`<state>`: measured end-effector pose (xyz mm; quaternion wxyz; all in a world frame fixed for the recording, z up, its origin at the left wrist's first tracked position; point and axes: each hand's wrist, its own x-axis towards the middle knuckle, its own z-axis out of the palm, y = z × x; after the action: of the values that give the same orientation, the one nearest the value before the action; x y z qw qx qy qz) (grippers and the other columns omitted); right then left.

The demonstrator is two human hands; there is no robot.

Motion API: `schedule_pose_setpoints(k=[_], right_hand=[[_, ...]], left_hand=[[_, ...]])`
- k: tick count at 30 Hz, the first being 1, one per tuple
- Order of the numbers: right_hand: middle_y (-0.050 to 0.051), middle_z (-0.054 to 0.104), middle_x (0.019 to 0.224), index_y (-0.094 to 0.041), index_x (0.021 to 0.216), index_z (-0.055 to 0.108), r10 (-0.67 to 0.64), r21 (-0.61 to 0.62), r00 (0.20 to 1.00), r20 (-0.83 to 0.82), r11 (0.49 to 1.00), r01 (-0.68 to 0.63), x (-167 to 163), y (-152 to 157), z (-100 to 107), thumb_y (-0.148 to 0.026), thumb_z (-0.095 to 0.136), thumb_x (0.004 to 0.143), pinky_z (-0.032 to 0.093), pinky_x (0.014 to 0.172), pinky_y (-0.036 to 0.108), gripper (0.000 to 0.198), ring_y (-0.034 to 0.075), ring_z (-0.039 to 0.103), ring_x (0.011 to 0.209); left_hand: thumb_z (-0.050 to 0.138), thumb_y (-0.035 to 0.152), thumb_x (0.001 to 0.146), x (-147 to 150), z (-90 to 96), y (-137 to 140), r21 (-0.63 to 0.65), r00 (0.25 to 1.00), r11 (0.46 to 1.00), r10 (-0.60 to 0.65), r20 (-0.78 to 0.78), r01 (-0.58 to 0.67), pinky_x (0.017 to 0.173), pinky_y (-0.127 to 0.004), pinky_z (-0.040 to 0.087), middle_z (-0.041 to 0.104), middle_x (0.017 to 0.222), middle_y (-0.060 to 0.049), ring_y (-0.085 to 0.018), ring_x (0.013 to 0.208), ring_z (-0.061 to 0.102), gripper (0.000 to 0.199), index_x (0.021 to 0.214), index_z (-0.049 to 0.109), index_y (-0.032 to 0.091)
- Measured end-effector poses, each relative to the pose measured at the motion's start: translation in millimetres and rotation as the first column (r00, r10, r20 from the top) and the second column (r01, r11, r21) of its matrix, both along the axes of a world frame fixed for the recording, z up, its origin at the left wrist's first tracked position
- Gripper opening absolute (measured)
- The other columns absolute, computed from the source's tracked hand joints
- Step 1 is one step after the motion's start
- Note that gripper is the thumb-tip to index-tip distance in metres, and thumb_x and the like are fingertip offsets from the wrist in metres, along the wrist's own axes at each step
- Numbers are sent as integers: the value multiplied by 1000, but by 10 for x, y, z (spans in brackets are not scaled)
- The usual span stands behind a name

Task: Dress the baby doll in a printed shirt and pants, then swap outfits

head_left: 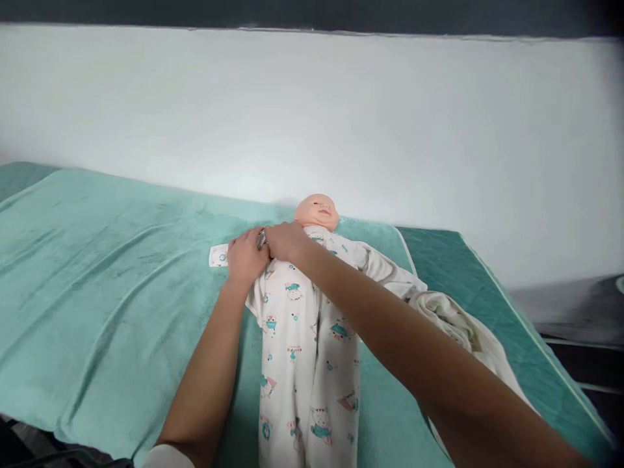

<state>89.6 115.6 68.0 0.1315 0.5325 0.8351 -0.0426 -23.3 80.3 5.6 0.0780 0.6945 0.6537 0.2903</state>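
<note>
Down the near middle of the blanket point(146, 305) lies the suit point(293, 338), its long axis running away from the person to the collar. One sleeve point(218, 255) points sideways, its cuff left of both hands and nearer the left hand point(247, 257), which is closed on it. The right hand point(286, 240) reaches across, bent at the shoulder; its fingertips are hidden, so its grip cannot be told. Just beyond is the doll point(316, 211), head bare.

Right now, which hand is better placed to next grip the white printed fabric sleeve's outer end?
Probably the left hand: it lies beside that sleeve end, while the right hand is nearer the doll's round pink head.
</note>
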Motion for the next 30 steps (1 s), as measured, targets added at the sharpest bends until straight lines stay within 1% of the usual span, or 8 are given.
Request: schedule_pose_setpoints(k=[2,6,10,14,19,22,25,30], right_hand=[[17,72,108,-14,127,56,13,22,1000,-6,1000,-13,56,-5,25,-26,58,88,47,83,40,41,32,67,105],[16,72,107,-16,126,54,37,57,999,-4,998,-37,228,-51,152,-37,60,87,47,77,39,45,32,67,101],[13,70,111,-22,120,58,74,79,997,-12,994,-73,433,-108,292,-39,55,90,44,72,35,35,30,65,99],[8,69,111,-28,117,61,31,95,998,-49,995,-26,668,-144,416,-38,51,91,40,68,33,29,27,64,94],[6,68,106,-29,113,64,-34,144,994,-104,988,49,895,-177,523,-37,53,91,39,69,33,26,24,62,91],[6,68,106,-29,113,64,-45,156,991,-128,986,65,922,-201,536,-39,53,91,39,69,33,26,24,62,92],[6,68,107,-30,116,63,-40,151,989,-144,987,62,865,-220,511,-40,53,91,40,67,32,29,23,62,91],[7,68,111,-27,119,62,-21,91,989,-144,995,34,666,-207,392,-40,55,92,40,67,30,31,23,63,93]], left_hand=[[49,23,89,1,8,-13,2,1000,1000,22,6,-22,100,-43,45,70,129,-4,-28,117,64,41,129,62,26],[42,24,94,-8,31,-48,-9,997,998,70,45,-70,91,-39,48,71,123,-4,-28,111,66,38,125,63,27],[37,21,96,-35,43,-72,0,993,997,83,89,-83,85,-35,48,72,120,-3,-25,107,66,37,120,65,28],[37,17,94,-69,47,-87,3,990,996,86,110,-86,84,-32,48,71,118,-3,-23,107,66,39,115,68,27],[39,11,89,-95,40,-109,-80,992,995,63,112,-55,77,-31,48,70,118,-2,-23,105,66,44,114,71,30],[42,7,87,-85,35,-117,-76,999,997,9,45,-6,73,-31,48,69,119,-3,-23,103,67,48,121,66,30],[44,6,85,-66,38,-110,-38,998,999,5,-69,-8,74,-33,48,68,118,-6,-26,105,65,49,126,60,27],[48,10,87,-56,48,-88,-30,967,999,37,-250,-46,85,-40,46,68,112,-10,-30,109,61,37,118,60,23]])
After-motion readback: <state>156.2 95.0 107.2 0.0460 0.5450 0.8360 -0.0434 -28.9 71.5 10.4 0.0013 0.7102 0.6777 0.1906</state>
